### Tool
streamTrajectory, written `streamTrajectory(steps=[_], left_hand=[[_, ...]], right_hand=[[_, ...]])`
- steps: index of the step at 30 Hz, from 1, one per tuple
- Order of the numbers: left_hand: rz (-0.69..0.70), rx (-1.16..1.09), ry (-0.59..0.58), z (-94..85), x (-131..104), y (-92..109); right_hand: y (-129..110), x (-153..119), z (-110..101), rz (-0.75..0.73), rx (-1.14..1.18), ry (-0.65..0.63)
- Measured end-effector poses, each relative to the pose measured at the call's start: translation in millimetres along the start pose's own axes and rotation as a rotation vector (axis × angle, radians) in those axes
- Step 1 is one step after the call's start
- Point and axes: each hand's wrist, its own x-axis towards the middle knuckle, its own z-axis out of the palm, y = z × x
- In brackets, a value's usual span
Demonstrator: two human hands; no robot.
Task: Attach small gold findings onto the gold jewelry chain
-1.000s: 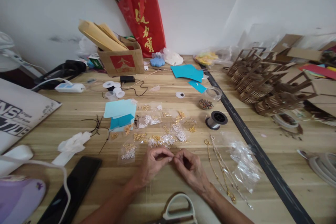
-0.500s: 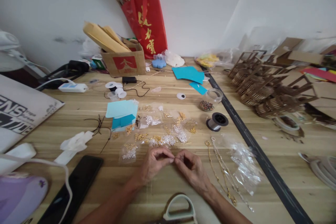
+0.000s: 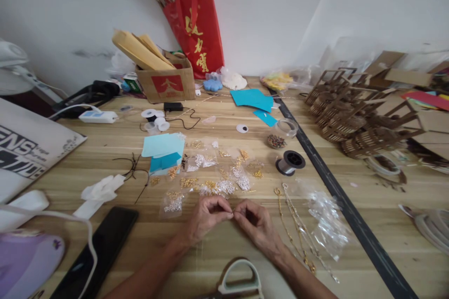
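- Left hand (image 3: 205,217) and right hand (image 3: 255,225): both rest on the counter (image 3: 105,149) at the 6 o'clock edge of the view, fingertips brought together so that the two pinches meet. Each pinch is closed on a very small gold piece (image 3: 233,215), too small to identify.
- Step in hand, as a judgement: a fine joining or opening of a small jewellery fitting, held between both pinches just above the wood.
- Supply: clear packets of gold and silver findings (image 3: 213,173) lie at 12 o'clock of the hands, near but not touching them.
- Gold chains (image 3: 294,229) lie at 3 o'clock of the right hand, just beside its wrist, next to crumpled clear bags (image 3: 326,224).
- Wire spool (image 3: 289,162) and bead jar (image 3: 280,133) stand at 1 o'clock, well apart from the hands.
- Black phone (image 3: 101,247) lies at 9 o'clock; scissors handle (image 3: 240,278) sits at 6 o'clock, between the forearms.
- Next move, as a judgement: it calls for a steady two-handed pinch and a slight twist, since the piece could slip among the loose findings.
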Motion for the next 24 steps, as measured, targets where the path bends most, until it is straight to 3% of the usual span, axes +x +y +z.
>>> streamTrajectory(steps=[11,24], left_hand=[[0.011,0.062,-0.024,-1.8,-0.8,-0.2],[-0.013,0.147,-0.034,-0.6,-2.4,6.0]], right_hand=[[-1.0,0.5,-2.0,0.038,0.001,-0.057],[4.8,1.8,-6.5,0.035,-0.065,0.012]])
